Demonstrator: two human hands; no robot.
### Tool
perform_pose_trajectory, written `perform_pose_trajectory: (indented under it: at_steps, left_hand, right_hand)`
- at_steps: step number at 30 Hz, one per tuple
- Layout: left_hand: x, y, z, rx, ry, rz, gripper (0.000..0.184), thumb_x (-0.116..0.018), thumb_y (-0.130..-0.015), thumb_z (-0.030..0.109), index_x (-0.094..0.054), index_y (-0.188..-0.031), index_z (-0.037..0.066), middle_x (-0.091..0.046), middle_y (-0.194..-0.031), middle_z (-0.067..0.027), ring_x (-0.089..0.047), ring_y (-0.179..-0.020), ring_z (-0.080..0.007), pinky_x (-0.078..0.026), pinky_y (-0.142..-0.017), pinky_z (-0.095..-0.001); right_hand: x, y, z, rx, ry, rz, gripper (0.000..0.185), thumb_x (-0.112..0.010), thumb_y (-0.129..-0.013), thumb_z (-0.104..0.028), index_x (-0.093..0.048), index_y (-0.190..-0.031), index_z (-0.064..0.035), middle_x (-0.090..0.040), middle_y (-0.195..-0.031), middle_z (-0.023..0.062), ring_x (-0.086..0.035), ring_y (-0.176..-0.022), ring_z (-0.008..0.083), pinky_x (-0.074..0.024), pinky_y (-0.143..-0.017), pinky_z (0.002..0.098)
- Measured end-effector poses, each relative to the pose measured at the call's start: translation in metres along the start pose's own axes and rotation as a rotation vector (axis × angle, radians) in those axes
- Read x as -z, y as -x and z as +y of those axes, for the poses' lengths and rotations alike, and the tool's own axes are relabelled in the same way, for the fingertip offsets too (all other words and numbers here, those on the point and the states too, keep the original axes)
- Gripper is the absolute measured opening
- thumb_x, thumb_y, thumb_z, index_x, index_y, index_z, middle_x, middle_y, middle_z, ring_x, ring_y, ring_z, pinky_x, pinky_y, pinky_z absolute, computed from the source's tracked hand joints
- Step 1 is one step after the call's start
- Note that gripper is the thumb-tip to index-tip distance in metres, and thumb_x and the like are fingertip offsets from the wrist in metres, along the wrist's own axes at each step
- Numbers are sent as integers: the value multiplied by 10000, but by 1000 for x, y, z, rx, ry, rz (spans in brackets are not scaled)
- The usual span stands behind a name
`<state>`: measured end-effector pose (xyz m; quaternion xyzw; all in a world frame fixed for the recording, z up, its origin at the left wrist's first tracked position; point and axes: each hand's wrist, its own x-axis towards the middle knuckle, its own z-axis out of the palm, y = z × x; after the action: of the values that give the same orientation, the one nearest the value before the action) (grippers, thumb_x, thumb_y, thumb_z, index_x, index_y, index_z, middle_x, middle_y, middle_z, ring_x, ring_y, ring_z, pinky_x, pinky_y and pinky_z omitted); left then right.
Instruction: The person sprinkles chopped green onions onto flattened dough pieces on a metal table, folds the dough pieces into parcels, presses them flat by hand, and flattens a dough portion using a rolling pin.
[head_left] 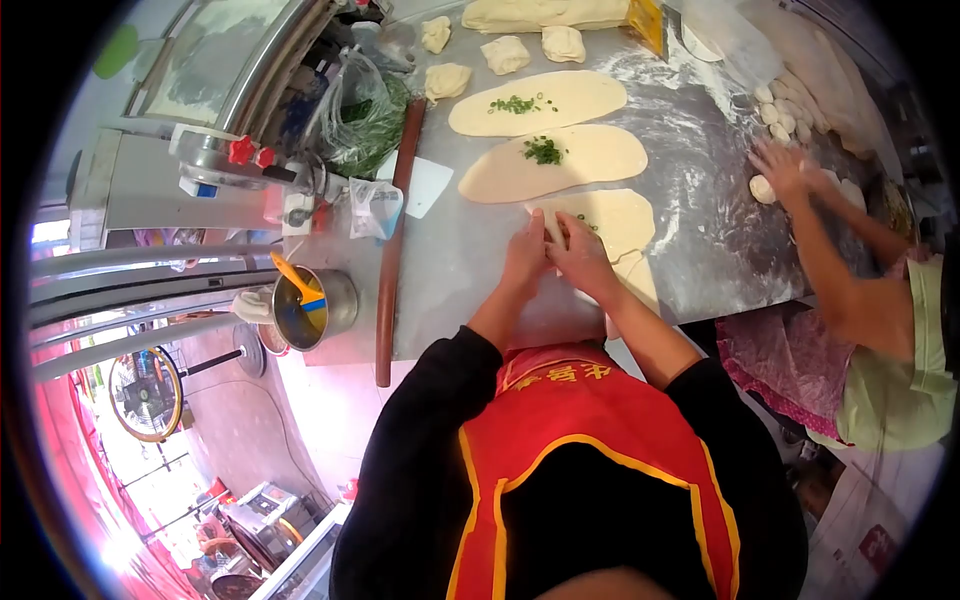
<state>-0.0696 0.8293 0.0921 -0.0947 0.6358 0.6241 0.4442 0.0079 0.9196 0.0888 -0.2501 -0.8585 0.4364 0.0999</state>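
My left hand (pixel 525 255) and my right hand (pixel 583 258) are close together at the near side of the work table. Both sets of fingers are closed on the left end of a flattened dough sheet (pixel 628 215), which looks folded or rolled between them. A few chopped scallions show beside my right fingers. Just beyond lies a second oval dough sheet (pixel 610 150) with a heap of chopped scallions (pixel 543 151) on it. Farther back, a third dough sheet (pixel 590 92) carries a thinner scatter of scallions. Another dough piece (pixel 634 277) extends under my right wrist.
A long rolling pin (pixel 392 270) lies to the left, beside a metal pot (pixel 335 305) with an orange-handled brush. Several dough lumps (pixel 505 55) and a yellow scraper (pixel 647 25) sit at the back. At the right, a co-worker's hands (pixel 785 172) touch small dough balls (pixel 785 108).
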Motion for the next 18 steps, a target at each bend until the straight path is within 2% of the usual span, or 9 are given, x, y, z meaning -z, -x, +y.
perform_pose_trajectory:
  at_steps: [4,7,8,10,11,12,13,16,18]
  left_hand:
    - [-11,18,10,-86,-69,-39,580,-392,-962,535,-605,-1014,-3,-633,-827,-80,-617,-710,-179,-509,-612,-304]
    - [-10,13,5,-112,-54,-51,545,-441,-961,494,-591,-1104,-10,-644,-922,-104,-626,-806,-177,-520,-641,-296]
    - [-9,14,5,-181,-149,-34,508,-459,-962,451,-589,-1120,-14,-642,-975,-120,-626,-859,-201,-523,-687,-313]
    - [-8,21,7,-318,-339,-1,440,-495,-962,367,-585,-1152,-20,-639,-1082,-151,-627,-964,-249,-527,-781,-348]
    - [-5,16,-1,-498,-523,13,413,-499,-957,318,-563,-1193,-16,-603,-1157,-163,-588,-1045,-270,-495,-849,-365]
    - [-1,6,-15,-677,-708,27,399,-503,-952,269,-541,-1234,-11,-566,-1232,-174,-549,-1125,-291,-463,-918,-382]
    - [1,-3,-27,-858,-892,41,398,-508,-947,220,-519,-1274,-7,-530,-1307,-186,-509,-1206,-312,-431,-987,-398]
    - [-10,-15,-40,-1081,-1186,-13,474,-493,-933,187,-425,-1372,20,-391,-1446,-172,-345,-1354,-328,-278,-1107,-437]
    - [-18,-16,-42,-1038,-1291,-37,527,-485,-939,215,-355,-1418,36,-318,-1493,-152,-279,-1392,-303,-233,-1126,-446]
  right_hand:
    - [4,-9,3,34,53,12,408,-609,-834,-163,-573,-1206,1,-663,-1005,187,-657,-909,284,-511,-803,355]
    - [23,-14,3,-181,-290,-72,308,-578,-809,-112,-642,-1076,28,-677,-945,214,-664,-861,354,-525,-772,388]
    - [30,-15,3,-144,-271,-21,262,-570,-795,-67,-674,-1025,3,-698,-879,158,-682,-784,255,-530,-708,338]
    - [29,-18,26,-260,-461,-19,275,-571,-792,-40,-667,-1045,7,-698,-872,119,-663,-763,192,-519,-689,309]
    - [33,-20,32,-317,-554,-16,283,-572,-790,-26,-664,-1056,9,-698,-868,100,-653,-752,160,-513,-679,295]
    - [39,-21,38,-361,-684,-58,338,-569,-812,50,-632,-1141,5,-671,-926,35,-615,-756,90,-494,-651,234]
    - [44,-23,39,-396,-680,-56,346,-567,-812,53,-625,-1149,6,-671,-933,38,-615,-756,91,-493,-652,233]
    - [50,-27,44,-480,-627,-50,369,-574,-817,36,-592,-1185,6,-669,-944,46,-613,-777,96,-494,-682,244]
    - [44,-25,52,-373,-433,48,321,-591,-797,4,-613,-1117,-12,-678,-937,100,-637,-787,182,-500,-717,296]
